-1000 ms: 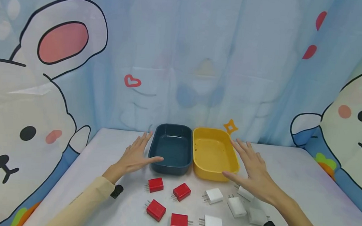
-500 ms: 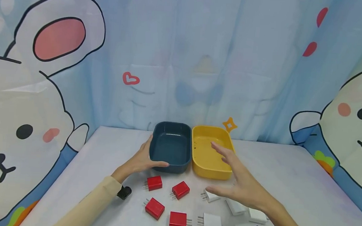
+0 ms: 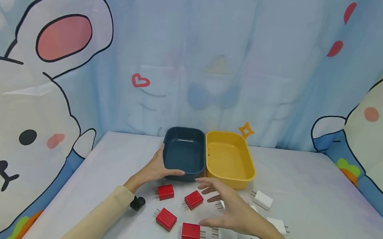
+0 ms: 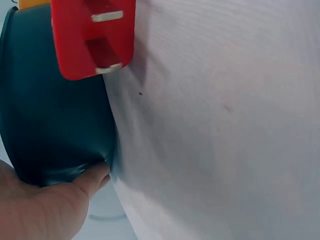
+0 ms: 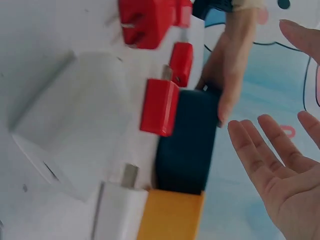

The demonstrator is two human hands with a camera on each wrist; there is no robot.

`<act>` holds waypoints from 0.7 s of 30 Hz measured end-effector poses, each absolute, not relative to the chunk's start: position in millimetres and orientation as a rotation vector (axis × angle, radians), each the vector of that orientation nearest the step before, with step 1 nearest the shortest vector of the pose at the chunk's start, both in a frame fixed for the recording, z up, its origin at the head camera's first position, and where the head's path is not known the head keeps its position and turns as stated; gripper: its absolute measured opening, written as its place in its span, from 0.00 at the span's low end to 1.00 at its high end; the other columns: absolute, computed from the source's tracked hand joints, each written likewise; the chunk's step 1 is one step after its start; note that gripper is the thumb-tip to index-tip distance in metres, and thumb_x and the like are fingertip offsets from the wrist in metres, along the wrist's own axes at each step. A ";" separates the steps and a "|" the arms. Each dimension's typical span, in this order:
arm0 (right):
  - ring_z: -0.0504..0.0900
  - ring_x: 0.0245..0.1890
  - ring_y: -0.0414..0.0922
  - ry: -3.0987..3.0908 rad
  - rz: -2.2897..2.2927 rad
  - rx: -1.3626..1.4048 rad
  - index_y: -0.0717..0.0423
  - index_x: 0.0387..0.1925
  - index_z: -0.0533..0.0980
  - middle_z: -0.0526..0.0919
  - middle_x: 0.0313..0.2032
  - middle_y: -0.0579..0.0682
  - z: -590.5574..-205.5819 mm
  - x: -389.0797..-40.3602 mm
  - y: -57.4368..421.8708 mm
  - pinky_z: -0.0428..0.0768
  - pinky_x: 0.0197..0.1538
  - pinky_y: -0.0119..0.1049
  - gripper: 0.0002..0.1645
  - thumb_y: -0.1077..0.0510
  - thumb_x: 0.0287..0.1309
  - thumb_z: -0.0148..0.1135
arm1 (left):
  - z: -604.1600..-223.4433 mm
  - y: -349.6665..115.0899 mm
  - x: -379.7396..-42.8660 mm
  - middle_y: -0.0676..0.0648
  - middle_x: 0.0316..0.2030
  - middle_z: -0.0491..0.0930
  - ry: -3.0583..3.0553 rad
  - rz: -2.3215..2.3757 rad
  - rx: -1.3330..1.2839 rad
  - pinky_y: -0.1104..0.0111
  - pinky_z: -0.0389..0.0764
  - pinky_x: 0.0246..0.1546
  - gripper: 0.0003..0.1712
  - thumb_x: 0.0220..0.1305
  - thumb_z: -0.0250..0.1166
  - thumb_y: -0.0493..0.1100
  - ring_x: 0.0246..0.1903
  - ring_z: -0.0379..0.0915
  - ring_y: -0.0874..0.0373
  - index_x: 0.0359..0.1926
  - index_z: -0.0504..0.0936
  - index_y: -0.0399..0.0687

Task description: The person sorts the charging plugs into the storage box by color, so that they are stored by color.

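My left hand (image 3: 150, 169) grips the near left corner of a dark blue bin (image 3: 185, 153), thumb along its near wall and fingers at its left side. In the left wrist view, fingertips press against the bin's wall (image 4: 55, 110). Over the white chargers hovers my right hand (image 3: 233, 211), thumb and fingers spread with nothing between them. It partly hides the white plug-in chargers (image 3: 262, 200) below. Several red plug-in chargers (image 3: 193, 199) lie between the hands, metal prongs pointing various ways.
A yellow bin (image 3: 230, 156) stands against the right side of the dark blue one. White cloth covers the table (image 3: 305, 187). Behind its back edge hangs a blue curtain (image 3: 215, 45) printed with cartoon animals.
My left hand has moved right onto the dark blue bin's corner. My right hand has swung left and nearer, away from the yellow bin, to above the white chargers.
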State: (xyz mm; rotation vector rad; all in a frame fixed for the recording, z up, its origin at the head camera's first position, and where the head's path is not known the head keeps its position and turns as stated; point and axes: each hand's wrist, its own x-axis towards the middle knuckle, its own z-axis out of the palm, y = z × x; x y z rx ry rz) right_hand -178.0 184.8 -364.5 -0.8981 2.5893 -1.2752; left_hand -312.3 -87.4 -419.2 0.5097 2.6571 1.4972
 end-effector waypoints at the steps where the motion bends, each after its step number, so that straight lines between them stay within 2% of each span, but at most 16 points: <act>1: 0.81 0.57 0.57 2.563 -1.271 -0.894 0.51 0.73 0.66 0.79 0.61 0.55 -368.0 -178.0 182.7 0.85 0.56 0.53 0.52 0.49 0.51 0.84 | -419.8 -87.2 -312.4 0.33 0.80 0.48 2.659 1.496 0.496 0.37 0.68 0.69 0.75 0.53 0.80 0.57 0.76 0.51 0.35 0.84 0.37 0.40; 3: 0.81 0.57 0.58 2.509 -1.269 -0.887 0.52 0.72 0.67 0.79 0.61 0.56 -374.4 -177.6 179.0 0.86 0.55 0.52 0.50 0.51 0.52 0.84 | -420.4 -87.2 -312.2 0.33 0.81 0.47 2.667 1.483 0.461 0.37 0.67 0.69 0.76 0.52 0.80 0.59 0.76 0.51 0.35 0.84 0.37 0.40; 6: 0.82 0.55 0.55 2.450 -1.264 -0.858 0.52 0.68 0.70 0.81 0.59 0.53 -383.0 -177.6 174.6 0.87 0.54 0.45 0.45 0.53 0.52 0.84 | -420.6 -86.9 -312.5 0.34 0.81 0.46 2.658 1.490 0.436 0.37 0.66 0.70 0.76 0.52 0.80 0.59 0.77 0.50 0.35 0.84 0.36 0.39; 11: 0.84 0.49 0.46 2.424 -1.196 -0.798 0.53 0.58 0.75 0.82 0.54 0.50 -393.8 -176.7 168.3 0.86 0.51 0.34 0.36 0.54 0.51 0.84 | -421.2 -88.2 -312.2 0.35 0.81 0.47 2.635 1.525 0.445 0.38 0.67 0.70 0.75 0.53 0.80 0.58 0.77 0.51 0.36 0.84 0.36 0.40; 21: 0.79 0.38 0.43 2.450 -1.019 -0.652 0.47 0.47 0.86 0.83 0.42 0.40 -410.8 -178.3 157.1 0.86 0.44 0.32 0.24 0.58 0.46 0.86 | -424.5 -88.9 -311.4 0.35 0.82 0.46 2.636 1.495 0.415 0.37 0.64 0.71 0.76 0.53 0.79 0.60 0.77 0.49 0.35 0.84 0.36 0.40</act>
